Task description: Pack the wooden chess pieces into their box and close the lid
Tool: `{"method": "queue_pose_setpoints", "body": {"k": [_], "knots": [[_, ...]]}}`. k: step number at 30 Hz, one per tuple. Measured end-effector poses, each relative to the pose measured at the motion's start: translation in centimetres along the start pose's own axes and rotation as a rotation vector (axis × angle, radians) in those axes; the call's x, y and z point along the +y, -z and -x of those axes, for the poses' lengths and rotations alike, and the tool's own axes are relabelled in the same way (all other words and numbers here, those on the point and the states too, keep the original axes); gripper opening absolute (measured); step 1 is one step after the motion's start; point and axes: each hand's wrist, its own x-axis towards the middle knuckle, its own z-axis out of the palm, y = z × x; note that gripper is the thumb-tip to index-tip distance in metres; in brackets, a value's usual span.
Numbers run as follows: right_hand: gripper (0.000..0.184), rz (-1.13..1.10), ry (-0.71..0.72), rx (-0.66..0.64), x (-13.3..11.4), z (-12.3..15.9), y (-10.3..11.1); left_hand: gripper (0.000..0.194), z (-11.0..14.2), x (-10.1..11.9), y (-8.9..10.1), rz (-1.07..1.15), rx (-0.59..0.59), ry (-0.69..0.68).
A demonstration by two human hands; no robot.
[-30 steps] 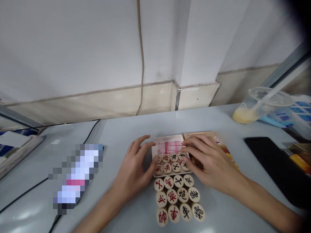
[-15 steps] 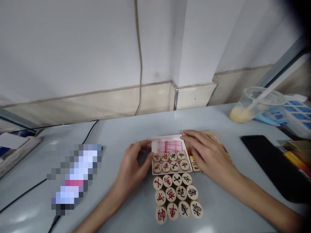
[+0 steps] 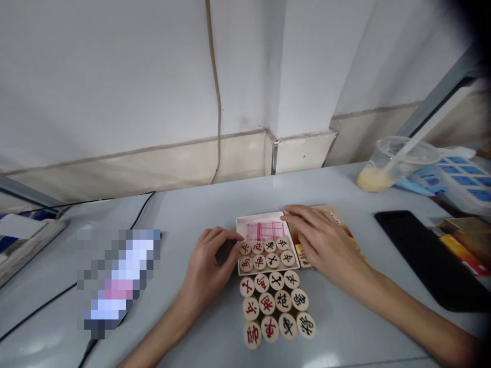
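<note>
A shallow white box [image 3: 266, 271] holds two rows of round wooden Chinese chess pieces [image 3: 272, 260], marked with red or black characters. Its far part shows a pink grid on the bottom. At the box's left edge, the thumb and forefinger of my left hand [image 3: 210, 260] close at the leftmost red piece [image 3: 244, 248] of the far row. My right hand [image 3: 320, 232] lies with fingers stretched over a brown printed box lid [image 3: 339, 217], its fingertips at the white box's right rim. Nearer to me, several stacked pieces [image 3: 276, 306] stand in rows, red left and black right.
A phone with a blurred screen [image 3: 125, 276] and its cable lie on the left. To the right are a black phone [image 3: 425, 260], a plastic cup with a straw [image 3: 383, 168] and a blue-and-white package [image 3: 468, 179]. The wall [image 3: 153, 76] rises behind the table.
My left forefinger has moved right, over the box's edge, and its tip has come close to the thumb at the red piece. My right hand stays on the lid. The view has shifted slightly.
</note>
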Motion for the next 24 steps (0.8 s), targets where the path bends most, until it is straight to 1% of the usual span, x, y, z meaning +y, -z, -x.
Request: {"method": "queue_pose_setpoints", "body": {"k": [6, 10, 12, 15, 18, 20, 23, 24], "knots": [[0.04, 0.015, 0.013, 0.009, -0.1, 0.3, 0.1, 0.013, 0.0, 0.0, 0.1, 0.008, 0.003, -0.01], [0.037, 0.001, -0.002, 0.04, -0.1, 0.1, 0.2, 0.015, -0.1, 0.3, 0.6, 0.015, 0.042, -0.002], [0.033, -0.024, -0.001, 0.084, 0.0, -0.2, 0.6, 0.016, 0.0, 0.9, 1.2, 0.018, 0.075, -0.015], [0.027, -0.089, -0.019, 0.198, -0.6, -0.1, 1.9, 0.012, 0.8, 2.3, 2.0, -0.016, 0.137, -0.075], [0.02, -0.209, -0.096, 0.288, -2.3, 1.4, 3.1, 0.011, 2.9, 3.9, 2.1, -0.058, 0.197, -0.116], [0.015, -0.286, -0.145, 0.293, -3.8, 3.5, 3.1, 0.011, 5.2, 4.8, 1.6, -0.036, 0.185, -0.091], [0.009, -0.389, -0.131, 0.206, -5.8, 7.2, 2.3, 0.01, 9.1, 5.3, 0.4, 0.038, 0.137, 0.016], [0.009, -0.391, -0.124, 0.178, -6.2, 8.3, 2.0, 0.01, 10.2, 5.3, -0.1, 0.051, 0.166, 0.058]]}}
